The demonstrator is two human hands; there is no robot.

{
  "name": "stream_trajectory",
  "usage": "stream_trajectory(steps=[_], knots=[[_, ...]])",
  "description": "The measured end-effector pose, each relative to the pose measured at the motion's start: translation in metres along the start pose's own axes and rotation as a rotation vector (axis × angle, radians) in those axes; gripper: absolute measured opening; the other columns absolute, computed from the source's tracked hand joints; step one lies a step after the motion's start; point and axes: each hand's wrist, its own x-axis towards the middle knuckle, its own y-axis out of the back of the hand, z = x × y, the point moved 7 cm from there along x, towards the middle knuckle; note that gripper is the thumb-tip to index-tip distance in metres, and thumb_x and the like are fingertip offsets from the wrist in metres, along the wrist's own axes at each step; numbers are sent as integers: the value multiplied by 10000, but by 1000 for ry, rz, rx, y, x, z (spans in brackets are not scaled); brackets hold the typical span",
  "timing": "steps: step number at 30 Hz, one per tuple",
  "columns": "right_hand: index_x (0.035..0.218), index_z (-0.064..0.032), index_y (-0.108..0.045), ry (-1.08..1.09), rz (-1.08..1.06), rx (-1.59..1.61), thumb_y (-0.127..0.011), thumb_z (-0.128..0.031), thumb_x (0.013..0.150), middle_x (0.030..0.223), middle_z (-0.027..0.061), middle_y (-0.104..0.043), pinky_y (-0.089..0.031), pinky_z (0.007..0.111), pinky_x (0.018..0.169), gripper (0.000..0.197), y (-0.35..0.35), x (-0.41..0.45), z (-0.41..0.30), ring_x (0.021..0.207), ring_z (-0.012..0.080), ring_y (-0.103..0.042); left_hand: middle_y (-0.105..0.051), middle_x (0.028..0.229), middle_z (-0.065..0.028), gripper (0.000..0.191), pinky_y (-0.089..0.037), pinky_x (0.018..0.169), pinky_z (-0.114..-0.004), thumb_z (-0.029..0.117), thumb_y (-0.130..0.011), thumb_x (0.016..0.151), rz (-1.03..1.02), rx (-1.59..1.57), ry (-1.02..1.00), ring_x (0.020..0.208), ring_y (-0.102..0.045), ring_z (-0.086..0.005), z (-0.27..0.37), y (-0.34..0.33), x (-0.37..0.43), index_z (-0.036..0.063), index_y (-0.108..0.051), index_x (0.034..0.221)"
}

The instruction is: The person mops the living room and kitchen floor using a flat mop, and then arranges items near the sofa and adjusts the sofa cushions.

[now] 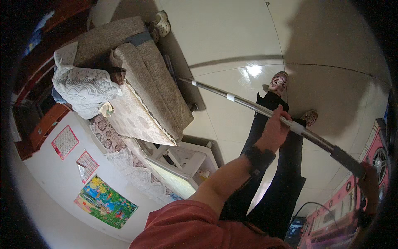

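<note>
A telescopic metal pole (248, 104) with white collars and a dark grip slants across the view. My left hand (275, 127), with a dark band on its wrist, is wrapped around its middle. Near the right rim, my right hand (368, 183) is closed on the grip end; shadow darkens it. The pole's far end runs low beside the brown fabric sofa (155, 81), and whatever is fixed there is hidden under or behind the sofa's edge. Below the pole are my black trouser legs and patterned shoes (279, 81), on glossy floor tiles (224, 34).
A patterned cover (136, 115) and white lace cloth (82, 84) drape the sofa. Beside it stands a low white table (199, 155) with shelves. Pale clogs (163, 23) lie by the sofa's far end. A pink cabinet-like unit (335, 208) with round fittings lines the right side, near a cable.
</note>
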Motion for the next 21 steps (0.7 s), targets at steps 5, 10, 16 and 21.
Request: stream_trajectory(steps=[5, 10, 16, 21], knots=[[925, -21, -459, 173, 75, -54, -473, -41, 680, 782, 152, -442, -381, 346, 591, 246, 13, 58, -43, 657, 290, -448, -469, 627, -29, 207, -407, 628, -292, 249, -471, 842, 8, 19, -105, 629, -470, -143, 55, 3, 29, 74, -447, 734], [905, 2, -485, 152, 62, 76, -494, -19, 674, 716, 147, -481, -394, 320, 607, 233, 22, 89, -66, 635, 269, -483, -457, 620, -57, 312, -422, 616, -326, 281, -424, 861, -12, 120, -140, 605, -446, -170, 83, -22, 31, 64, -443, 637], [928, 2, -505, 173, 355, -75, -476, 77, 641, 753, 161, -553, -422, 299, 653, 298, 49, 101, -71, 731, 268, -561, -459, 561, -36, 346, -422, 607, -331, 298, -379, 874, 11, 39, -178, 553, -443, -168, 97, -27, 59, 73, -422, 615], [927, 10, -496, 130, 321, -6, -457, 101, 642, 763, 156, -551, -412, 282, 676, 303, 41, 100, -48, 769, 228, -556, -450, 544, -29, 332, -411, 622, -317, 287, -363, 879, 58, 36, -191, 549, -442, -169, 84, -41, 56, 73, -423, 633]])
